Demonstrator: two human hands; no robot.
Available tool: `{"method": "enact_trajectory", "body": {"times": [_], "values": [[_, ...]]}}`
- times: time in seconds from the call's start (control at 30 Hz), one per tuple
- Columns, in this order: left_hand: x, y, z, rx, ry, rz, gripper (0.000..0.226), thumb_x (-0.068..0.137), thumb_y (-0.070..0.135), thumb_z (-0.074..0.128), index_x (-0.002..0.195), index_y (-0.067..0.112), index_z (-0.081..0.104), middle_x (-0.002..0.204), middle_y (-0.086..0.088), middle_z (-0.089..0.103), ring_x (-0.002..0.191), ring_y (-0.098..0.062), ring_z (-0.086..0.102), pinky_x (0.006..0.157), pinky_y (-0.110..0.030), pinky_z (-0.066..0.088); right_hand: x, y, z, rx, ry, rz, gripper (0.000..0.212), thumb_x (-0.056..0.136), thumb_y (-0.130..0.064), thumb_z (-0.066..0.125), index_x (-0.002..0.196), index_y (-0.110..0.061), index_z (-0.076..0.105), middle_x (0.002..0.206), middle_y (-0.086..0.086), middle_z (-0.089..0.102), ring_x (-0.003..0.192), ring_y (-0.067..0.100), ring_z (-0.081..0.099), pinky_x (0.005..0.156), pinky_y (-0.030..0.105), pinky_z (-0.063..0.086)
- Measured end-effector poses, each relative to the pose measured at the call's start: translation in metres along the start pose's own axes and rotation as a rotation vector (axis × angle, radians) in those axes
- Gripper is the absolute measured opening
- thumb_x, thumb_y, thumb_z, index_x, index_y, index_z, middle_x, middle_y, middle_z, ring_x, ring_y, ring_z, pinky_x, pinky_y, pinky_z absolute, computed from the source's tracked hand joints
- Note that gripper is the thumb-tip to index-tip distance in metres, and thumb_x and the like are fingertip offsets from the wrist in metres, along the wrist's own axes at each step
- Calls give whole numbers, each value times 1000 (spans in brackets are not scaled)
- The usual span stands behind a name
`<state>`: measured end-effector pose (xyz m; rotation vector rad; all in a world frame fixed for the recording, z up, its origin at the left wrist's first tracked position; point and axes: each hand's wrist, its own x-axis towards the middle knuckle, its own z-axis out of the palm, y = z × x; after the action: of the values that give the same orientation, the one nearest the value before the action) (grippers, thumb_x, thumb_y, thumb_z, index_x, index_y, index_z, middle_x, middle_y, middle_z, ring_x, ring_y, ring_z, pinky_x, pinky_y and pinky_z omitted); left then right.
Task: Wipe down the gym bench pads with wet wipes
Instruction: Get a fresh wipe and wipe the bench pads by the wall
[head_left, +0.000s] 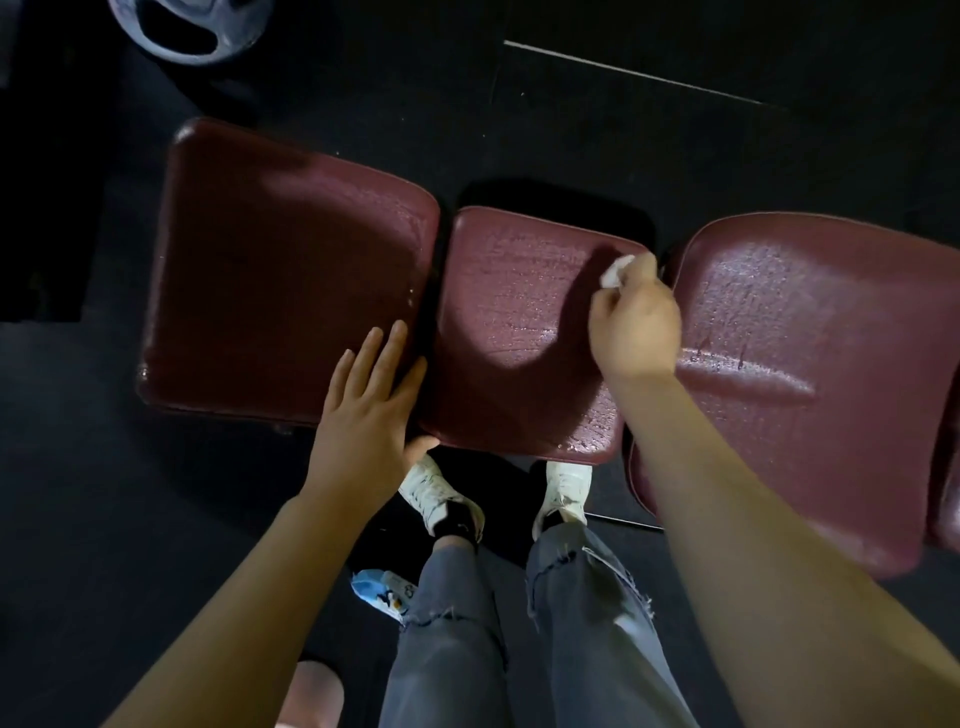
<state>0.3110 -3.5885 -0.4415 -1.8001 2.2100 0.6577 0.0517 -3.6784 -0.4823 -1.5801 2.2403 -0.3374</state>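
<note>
Three dark red bench pads lie side by side: a left pad (270, 270), a smaller middle pad (519, 332) and a right pad (800, 353), all with cracked, shiny vinyl. My right hand (636, 327) pinches a crumpled white wet wipe (615, 271) against the far right corner of the middle pad. My left hand (371, 410) rests flat, fingers straight, on the near right corner of the left pad, with its thumb at the gap between the pads.
The floor (675, 130) is black rubber matting. A grey weight plate (189, 28) lies at the far left. A blue and white wipes packet (382, 592) lies on the floor by my left shoe (436, 493). My legs stand close against the bench's near edge.
</note>
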Motion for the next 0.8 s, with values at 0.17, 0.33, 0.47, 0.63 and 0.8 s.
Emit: {"method": "enact_trajectory", "body": {"times": [0.17, 0.33, 0.47, 0.63, 0.8], "values": [[1, -1, 3, 16, 28, 6, 82, 78, 44, 80, 146, 12, 47, 165, -11, 9, 153, -30, 5, 123, -46, 3, 20, -110, 37, 104, -139, -369, 23, 81, -6, 49, 103, -7, 56, 87, 15, 68, 85, 38, 62, 69, 39, 41], [0, -2, 4, 32, 8, 8, 83, 78, 44, 79, 148, 13, 45, 166, -11, 9, 153, -30, 5, 123, -46, 3, 36, -89, 27, -10, -136, -424, 26, 84, -12, 51, 110, -7, 53, 93, 15, 69, 88, 39, 63, 70, 40, 41], [0, -1, 1, 35, -35, 9, 84, 82, 47, 75, 151, 16, 38, 166, -9, 0, 153, -26, -5, 123, -42, -4, 44, -13, 2, -22, -97, -159, 26, 84, -12, 51, 109, -7, 50, 96, 21, 68, 92, 42, 62, 73, 44, 45], [1, 2, -7, 49, -99, 1, 84, 87, 47, 67, 155, 19, 28, 166, -7, -11, 152, -24, -13, 122, -40, -8, 44, 46, -19, -138, -142, -19, 21, 88, -9, 47, 108, -4, 48, 96, 29, 65, 89, 47, 60, 73, 46, 47], [5, 5, -17, 3, -127, -38, 87, 90, 42, 64, 158, 17, 17, 166, -5, -10, 152, -23, -14, 122, -40, -7, 34, 65, -47, 46, -225, -52, 12, 91, -19, 50, 100, -10, 51, 90, 18, 66, 82, 39, 61, 67, 43, 51]]}}
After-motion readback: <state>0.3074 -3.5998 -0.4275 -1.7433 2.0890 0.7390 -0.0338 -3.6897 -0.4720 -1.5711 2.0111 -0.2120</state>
